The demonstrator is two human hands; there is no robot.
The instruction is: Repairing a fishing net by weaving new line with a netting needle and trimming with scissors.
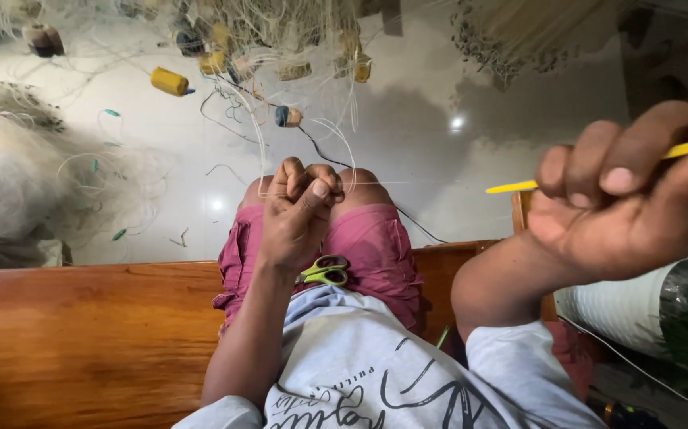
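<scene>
My left hand (300, 208) is closed over my knees, pinching thin clear strands of a fishing net (280, 119) that rise toward the hanging mesh. My right hand (622, 199) is raised at the right, gripping a slim yellow netting needle (514, 187) whose tip points left; a fine line runs from it toward my left hand. Green-handled scissors (324, 272) lie on my lap, on pink shorts (375, 242).
Net with yellow and brown floats (169, 81) hangs over a glossy white floor (423, 135). A pile of net (10, 175) lies at left. I sit on a wooden bench (90, 334). A white ribbed pot (622, 306) with a plant stands at right.
</scene>
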